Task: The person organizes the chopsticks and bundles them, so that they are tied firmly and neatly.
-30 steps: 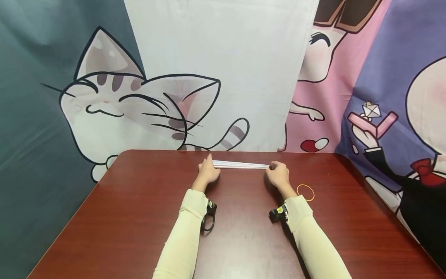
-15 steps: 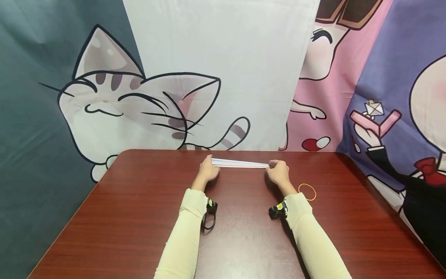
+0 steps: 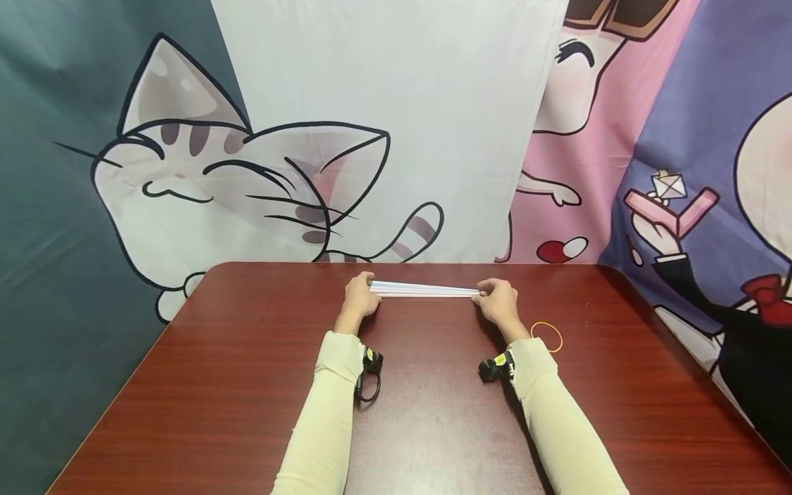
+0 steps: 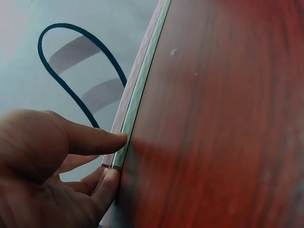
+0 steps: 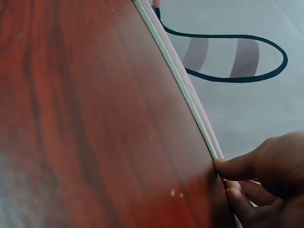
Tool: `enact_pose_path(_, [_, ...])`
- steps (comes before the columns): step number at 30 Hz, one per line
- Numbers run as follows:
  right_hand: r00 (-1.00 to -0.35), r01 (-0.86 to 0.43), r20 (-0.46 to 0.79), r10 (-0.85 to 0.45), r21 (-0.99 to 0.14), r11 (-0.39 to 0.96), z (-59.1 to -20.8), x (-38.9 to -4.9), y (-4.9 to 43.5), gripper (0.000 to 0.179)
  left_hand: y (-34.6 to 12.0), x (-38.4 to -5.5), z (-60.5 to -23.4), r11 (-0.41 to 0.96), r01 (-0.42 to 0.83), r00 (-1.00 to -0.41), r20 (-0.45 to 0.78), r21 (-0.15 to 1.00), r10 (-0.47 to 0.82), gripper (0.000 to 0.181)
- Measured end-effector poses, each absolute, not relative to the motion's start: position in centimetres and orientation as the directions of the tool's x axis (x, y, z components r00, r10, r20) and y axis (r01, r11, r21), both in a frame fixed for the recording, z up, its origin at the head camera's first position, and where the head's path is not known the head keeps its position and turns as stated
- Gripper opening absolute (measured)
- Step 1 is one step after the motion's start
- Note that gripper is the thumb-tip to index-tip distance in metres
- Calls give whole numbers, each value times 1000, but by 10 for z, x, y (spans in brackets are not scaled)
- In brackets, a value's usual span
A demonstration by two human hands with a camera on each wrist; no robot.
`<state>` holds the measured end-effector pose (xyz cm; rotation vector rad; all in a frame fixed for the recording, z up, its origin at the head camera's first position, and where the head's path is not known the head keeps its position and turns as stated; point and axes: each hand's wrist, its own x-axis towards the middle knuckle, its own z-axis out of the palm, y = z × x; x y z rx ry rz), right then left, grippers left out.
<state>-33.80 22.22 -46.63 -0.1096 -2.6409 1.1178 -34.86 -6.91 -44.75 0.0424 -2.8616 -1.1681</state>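
Pale green and pink edging is showing on a thin layered stack (image 3: 427, 289), which is lying between the hands near the far side of the red-brown table (image 3: 185, 385). I am recording its long axis as running crosswise, from the left hand (image 3: 360, 294) to the right hand (image 3: 500, 301). Left fingers are pinching one end, right fingers the other, so neither hand is sitting nearer; from each, the stack is extending inward toward the opposite hand. Its layers are appearing broader at the left end, narrower at the right. I am unable to tell whether its underside is touching the table. I am judging that handling is turning on this shared crosswise line. A yellow loop (image 3: 561, 337) is lying just beside the right cuff (image 3: 533, 359), well apart from the left hand.
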Motion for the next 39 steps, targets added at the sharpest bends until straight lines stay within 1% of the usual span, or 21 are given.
enact_pose_path(4, [-966, -53, 215, 145, -710, 702, -465, -339, 224, 25, -71, -351, -449, 743, -8, -999, 21, 669, -30, 60])
enact_pose_path(10, [-974, -70, 203, 104, -701, 709, -464, -338, 226, 24, -70, -353, -451, 748, -38, -999, -32, 663, -23, 49])
enact_pose_path(15, [-977, -87, 200, 73, -688, 720, -464, -339, 228, 22, -69, -351, -451, 739, -37, -999, -22, 673, -30, 40])
enact_pose_path(18, [-978, -106, 204, 48, -680, 726, -464, -340, 230, 20, -70, -350, -450, 731, -32, -999, -26, 682, -19, 41])
enact_pose_path(20, [-979, -118, 200, 27, -676, 728, -465, -342, 232, 19, -72, -351, -450, 740, -14, -1000, -27, 673, 5, 45])
enact_pose_path(23, [-982, -143, 188, -21, -665, 733, -464, -343, 236, 18, -76, -354, -449, 784, 53, -996, -23, 619, 85, 48])
enact_pose_path(26, [-981, -177, 175, -82, -649, 739, -462, -344, 240, 19, -80, -356, -449, 826, 137, -983, -28, 547, 181, 43])
enact_pose_path(29, [-977, -208, 165, -133, -628, 750, -461, -343, 244, 18, -84, -356, -449, 831, 177, -968, -61, 527, 245, 37])
enact_pose_path(32, [-978, -210, 142, -155, -616, 759, -460, -343, 246, 14, -87, -355, -448, 825, 189, -956, -90, 532, 278, 35])
enact_pose_path(36, [-977, -214, 134, -167, -606, 766, -460, -342, 246, 11, -89, -354, -448, 826, 216, -951, -78, 521, 298, 31])
enact_pose_path(39, [-971, -240, 150, -188, -598, 765, -461, -342, 246, 13, -91, -353, -449, 825, 217, -955, -62, 522, 291, 29])
